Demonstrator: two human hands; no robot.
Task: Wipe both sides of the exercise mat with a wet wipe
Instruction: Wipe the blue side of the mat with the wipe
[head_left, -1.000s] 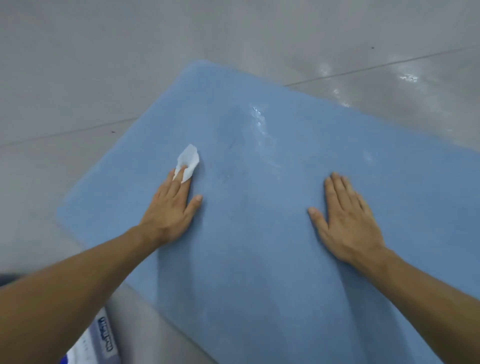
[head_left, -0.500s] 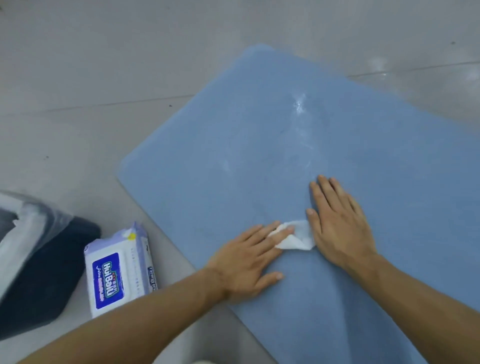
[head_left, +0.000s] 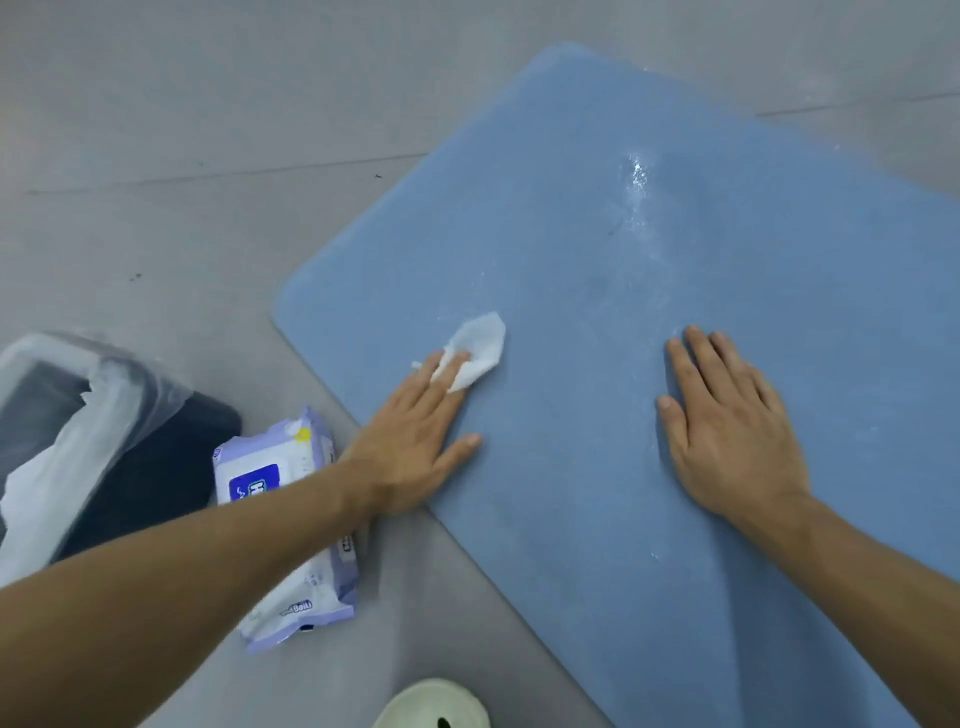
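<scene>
The left hand (head_left: 415, 441) lies flat with its grip open, straight fingers pressing the wet wipe (head_left: 480, 345) onto the blue mat (head_left: 623, 234) near its left edge. The right hand (head_left: 727, 431) rests flat and open on the mat, steadying it. Even pressure, overlapping strokes and a reach up to the white specks (head_left: 638, 176) would serve best

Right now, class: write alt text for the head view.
A left hand presses a white wet wipe onto a blue exercise mat; the right hand lies flat on it. A wipes pack and bin sit left.
</scene>
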